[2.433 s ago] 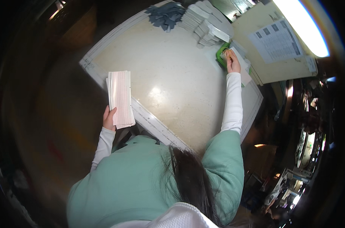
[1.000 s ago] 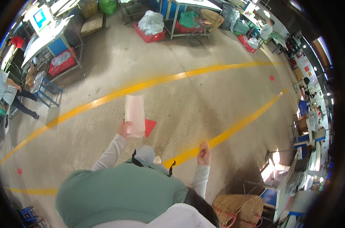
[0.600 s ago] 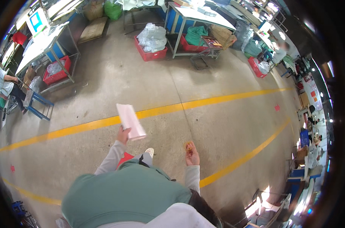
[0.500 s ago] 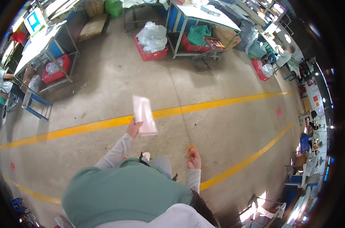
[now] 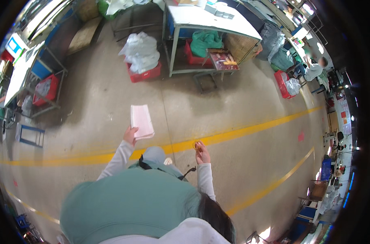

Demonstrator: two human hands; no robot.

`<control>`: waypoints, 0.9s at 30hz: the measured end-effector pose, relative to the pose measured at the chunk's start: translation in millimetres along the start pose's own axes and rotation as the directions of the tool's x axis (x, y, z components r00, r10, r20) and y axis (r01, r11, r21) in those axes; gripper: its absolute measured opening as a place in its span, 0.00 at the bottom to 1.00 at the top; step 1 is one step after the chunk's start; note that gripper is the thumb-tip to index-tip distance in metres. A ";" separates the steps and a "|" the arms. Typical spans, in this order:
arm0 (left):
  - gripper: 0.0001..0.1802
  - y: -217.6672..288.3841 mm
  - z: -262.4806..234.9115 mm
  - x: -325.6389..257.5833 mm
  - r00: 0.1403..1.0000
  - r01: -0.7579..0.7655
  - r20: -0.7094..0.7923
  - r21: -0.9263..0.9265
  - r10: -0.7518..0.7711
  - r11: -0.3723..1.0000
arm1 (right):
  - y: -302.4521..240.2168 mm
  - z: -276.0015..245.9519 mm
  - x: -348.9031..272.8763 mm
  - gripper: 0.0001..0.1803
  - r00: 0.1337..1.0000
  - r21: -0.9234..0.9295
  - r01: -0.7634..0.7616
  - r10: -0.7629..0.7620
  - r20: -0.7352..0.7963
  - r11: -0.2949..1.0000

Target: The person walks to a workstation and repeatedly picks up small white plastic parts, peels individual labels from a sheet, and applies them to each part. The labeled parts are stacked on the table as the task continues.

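In my left hand [image 5: 131,136] is a flat, pale pink folded stack [image 5: 142,121], gripped at its lower left edge. Whether it is paper or cloth I cannot make out. It is held out over the floor, tilted slightly. My right hand [image 5: 202,154] is raised to the right of it, fingers pinched on thin yellow-orange loops that look like rubber bands [image 5: 195,145]. The loops are apart from the pink stack.
Ahead stands a white-topped table [image 5: 193,18] with a small metal stool [image 5: 223,60] before it. A red crate of plastic bags [image 5: 145,75] sits left of it. A blue-framed stool [image 5: 31,136] is at left. A yellow line [image 5: 234,135] crosses the floor.
I have moved forward, so the table and crates are nearer and the yellow line passes under me. My right hand has come up, nearer the level of the pink stack.
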State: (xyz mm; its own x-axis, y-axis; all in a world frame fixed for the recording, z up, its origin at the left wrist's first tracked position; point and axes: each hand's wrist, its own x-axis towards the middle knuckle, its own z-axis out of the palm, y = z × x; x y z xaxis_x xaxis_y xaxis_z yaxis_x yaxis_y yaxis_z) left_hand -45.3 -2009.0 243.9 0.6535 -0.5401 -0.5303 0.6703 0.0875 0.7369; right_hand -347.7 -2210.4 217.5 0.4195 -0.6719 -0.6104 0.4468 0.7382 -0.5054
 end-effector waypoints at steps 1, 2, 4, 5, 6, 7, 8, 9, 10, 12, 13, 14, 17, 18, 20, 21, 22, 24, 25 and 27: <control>0.28 2.9 9.7 19.5 1.000 -0.006 -0.022 0.046 0.007 0.999 | -20.4 24.7 33.6 0.16 1.000 -0.057 -0.015 0.016 0.009 0.998; 0.27 5.5 23.0 44.6 0.999 0.003 -0.038 0.020 -0.002 1.000 | -42.5 50.2 69.2 0.15 1.000 -0.090 -0.031 0.031 0.000 0.995; 0.26 8.1 50.2 96.3 0.997 -0.038 -0.065 0.023 0.039 0.999 | -79.7 96.2 133.0 0.16 0.995 -0.168 -0.016 0.032 0.095 0.986; 0.26 9.2 66.6 124.8 0.995 -0.070 -0.070 0.006 0.070 0.998 | -97.6 116.3 164.9 0.16 0.988 -0.163 -0.012 0.036 0.148 0.987; 0.26 10.7 77.4 145.7 0.994 -0.049 -0.097 0.015 0.051 0.999 | -107.4 131.4 185.8 0.16 0.988 -0.191 -0.015 0.045 0.150 0.981; 0.25 13.1 98.0 176.4 0.993 -0.043 -0.111 0.019 0.045 0.999 | -121.0 147.5 216.2 0.17 0.984 -0.186 -0.016 0.048 0.172 0.982; 0.25 16.8 119.7 205.5 0.991 -0.047 -0.121 0.004 0.047 0.999 | -132.5 160.9 243.9 0.17 0.975 -0.153 -0.021 0.054 0.216 0.988; 0.25 24.9 145.1 234.2 0.992 -0.020 -0.122 0.032 0.024 0.999 | -142.2 173.5 266.7 0.17 0.984 -0.153 -0.032 0.059 0.171 0.988; 0.25 33.6 177.9 268.9 0.994 -0.017 -0.111 0.033 0.020 0.999 | -154.4 186.7 293.2 0.17 0.985 -0.132 -0.036 0.057 0.162 0.991; 0.25 44.5 239.4 315.0 0.998 -0.007 -0.056 0.013 0.008 1.000 | -177.5 196.9 331.2 0.18 0.990 -0.101 -0.064 0.076 0.118 0.993; 0.25 55.9 273.7 341.1 0.999 -0.034 0.031 -0.035 0.035 0.999 | -192.4 204.6 353.6 0.18 0.991 -0.082 -0.073 0.081 0.104 0.994; 0.26 66.4 306.2 364.9 0.996 -0.061 0.070 -0.004 0.061 0.998 | -208.5 209.3 374.3 0.18 0.995 -0.057 -0.087 0.089 0.033 0.995; 0.28 97.6 388.1 428.5 0.971 -0.114 0.211 0.008 0.110 0.993 | -275.2 222.5 443.5 0.18 0.991 -0.091 -0.043 0.054 0.124 0.995; 0.29 107.1 409.5 448.9 0.954 -0.130 0.271 -0.019 0.130 0.991 | -299.5 228.1 469.4 0.18 0.992 -0.104 -0.010 0.022 0.120 0.995; 0.30 126.1 442.0 489.9 0.956 -0.159 0.253 0.028 0.147 0.987 | -347.5 244.9 525.4 0.16 0.986 -0.219 0.098 -0.065 0.153 0.971; 0.30 134.8 449.7 507.8 0.949 -0.184 0.266 0.027 0.170 0.983 | -371.7 256.0 555.5 0.16 0.965 -0.223 0.129 -0.070 0.254 0.966; 0.30 138.0 456.8 522.7 0.948 -0.180 0.267 0.000 0.174 0.984 | -393.4 269.9 587.4 0.16 0.970 -0.205 0.132 -0.083 0.228 0.970; 0.30 148.4 469.1 550.5 0.922 -0.233 0.301 -0.071 0.243 0.970 | -436.6 309.9 649.5 0.17 0.955 -0.220 0.131 -0.063 0.291 0.967; 0.30 152.3 477.7 564.4 0.929 -0.291 0.234 -0.015 0.286 0.957 | -455.5 334.7 678.7 0.18 0.950 -0.214 0.120 -0.050 0.309 0.969; 0.31 158.6 491.9 583.9 0.927 -0.361 0.104 -0.006 0.359 0.933 | -483.4 391.0 728.8 0.16 0.933 -0.288 0.156 -0.045 0.357 0.945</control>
State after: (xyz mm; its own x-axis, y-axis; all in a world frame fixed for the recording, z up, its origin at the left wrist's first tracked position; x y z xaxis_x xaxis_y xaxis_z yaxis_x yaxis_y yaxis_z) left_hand 269.6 -2722.3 257.3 0.8104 -0.5564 -0.1835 0.3917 0.2815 0.8760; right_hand 51.0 -3080.7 255.5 0.6535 -0.6819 -0.3285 0.2600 0.6099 -0.7487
